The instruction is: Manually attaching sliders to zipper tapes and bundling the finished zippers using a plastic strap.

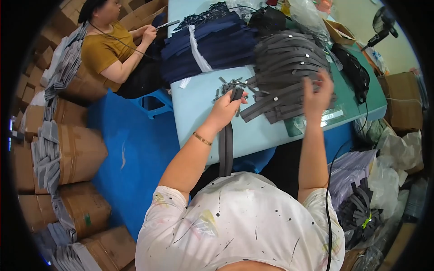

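My left hand (224, 109) is closed around the end of a dark grey zipper tape (226, 149), which hangs down over the table's front edge toward my lap. Beside that hand lies a small heap of metal zipper sliders (220, 91). My right hand (318, 95), slightly blurred, is raised over the right side of a pile of grey zipper tapes (291, 58). Its fingers are apart and I see nothing in them. Small white spots dot the tapes in that pile.
Navy zipper tapes (230, 47) tied with a white band lie farther back on the table (192, 117). A black pouch (355, 74) and a fan (382, 27) are at right. At left, a co-worker in a mustard shirt (101, 56) sits on a blue stool (151, 106) near cardboard boxes (81, 153).
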Demonstrator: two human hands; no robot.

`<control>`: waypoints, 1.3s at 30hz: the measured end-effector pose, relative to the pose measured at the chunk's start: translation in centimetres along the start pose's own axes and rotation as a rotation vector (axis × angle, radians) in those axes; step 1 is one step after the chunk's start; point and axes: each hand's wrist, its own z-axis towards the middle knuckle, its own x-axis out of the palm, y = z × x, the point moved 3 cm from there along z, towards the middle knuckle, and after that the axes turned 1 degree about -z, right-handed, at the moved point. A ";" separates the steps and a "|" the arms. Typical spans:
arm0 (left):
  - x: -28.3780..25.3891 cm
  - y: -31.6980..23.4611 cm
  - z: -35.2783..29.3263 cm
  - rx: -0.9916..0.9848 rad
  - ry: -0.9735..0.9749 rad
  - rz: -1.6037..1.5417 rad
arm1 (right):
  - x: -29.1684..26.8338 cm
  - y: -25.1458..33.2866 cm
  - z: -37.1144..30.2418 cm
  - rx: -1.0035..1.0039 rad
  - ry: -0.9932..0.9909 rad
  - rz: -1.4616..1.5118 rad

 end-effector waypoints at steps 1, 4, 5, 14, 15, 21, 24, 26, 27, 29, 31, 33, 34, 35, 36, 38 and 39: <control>0.2 0.1 -0.1 -0.092 0.079 -0.159 | 1.2 2.0 -1.4 -0.144 0.164 0.154; 0.2 1.1 -0.2 -0.099 0.181 -0.111 | 3.4 7.5 -7.1 -0.283 0.534 0.409; 0.1 1.7 -0.2 -0.104 0.198 -0.011 | 3.4 9.9 -8.2 -0.463 0.586 0.461; 3.9 0.4 -3.2 0.426 0.196 0.719 | 4.2 15.9 -14.8 -1.065 0.919 0.041; 3.8 -0.1 -4.2 0.452 0.215 0.790 | 4.0 16.4 -14.8 -1.103 0.935 0.056; 3.5 0.1 -4.9 -0.129 0.293 0.230 | 4.2 15.8 -13.8 -1.055 0.864 0.095; 2.2 1.5 -5.7 -0.191 0.340 -0.234 | 4.2 15.3 -13.2 -1.017 0.778 0.109; 2.1 0.4 -6.8 0.013 0.351 -0.075 | 2.8 16.5 -11.5 -0.960 0.786 0.293; 2.4 0.0 -7.0 0.219 0.384 0.081 | 1.9 16.3 -10.3 -0.887 0.785 0.451; 0.8 2.7 -6.0 -0.207 0.068 -0.417 | 1.9 14.2 -7.1 -0.579 0.666 0.459; 1.6 0.6 -6.4 -0.169 0.235 -0.461 | 2.6 9.7 -5.4 -0.057 0.620 0.451; 1.9 0.5 -6.7 -0.174 0.270 -0.424 | 2.7 7.9 -6.5 -0.025 0.780 0.537; 2.2 0.4 -7.0 -0.182 0.307 -0.385 | 2.9 7.5 -7.3 0.012 0.938 0.621; 2.4 0.3 -7.1 -0.181 0.306 -0.386 | 3.0 7.3 -8.0 0.011 0.939 0.621; 2.6 0.4 -7.3 -0.170 0.306 -0.319 | 3.0 7.3 -8.8 0.032 0.979 0.622; 3.0 0.3 -8.1 -0.110 0.207 -0.218 | 2.4 7.4 -9.7 0.017 0.974 0.597; 3.0 0.3 -8.4 -0.109 0.204 -0.221 | 2.0 7.5 -10.1 0.015 0.978 0.595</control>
